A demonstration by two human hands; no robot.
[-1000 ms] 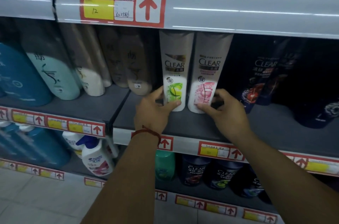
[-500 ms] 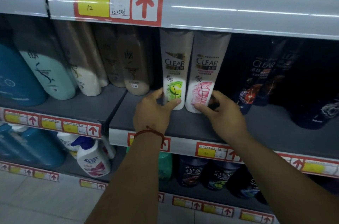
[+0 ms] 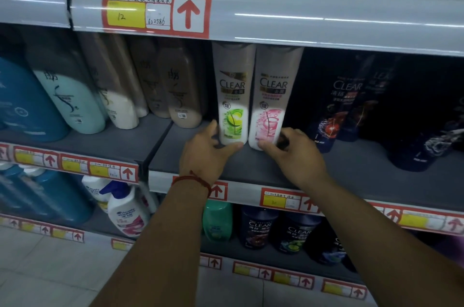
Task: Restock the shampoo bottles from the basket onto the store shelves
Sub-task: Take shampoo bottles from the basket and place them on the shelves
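Two white CLEAR shampoo bottles stand side by side on the grey middle shelf (image 3: 351,176). One has a green label (image 3: 233,90), the other a pink label (image 3: 272,90). My left hand (image 3: 203,156), with a red string round the wrist, grips the base of the green-label bottle, thumb on its left side and fingers along its front. My right hand (image 3: 296,156) grips the base of the pink-label bottle from the right. Both bottles are upright and touch each other. No basket is in view.
Dark CLEAR bottles (image 3: 346,100) stand right of the pair, tan bottles (image 3: 180,90) and teal ones (image 3: 67,95) to the left. The upper shelf edge (image 3: 301,22) hangs just above the bottle tops. More bottles fill the lower shelf (image 3: 261,226). Pale floor tiles lie below.
Both hands stay on the bases of the same two bottles. The pair has barely shifted on the shelf; the view has drifted slightly.
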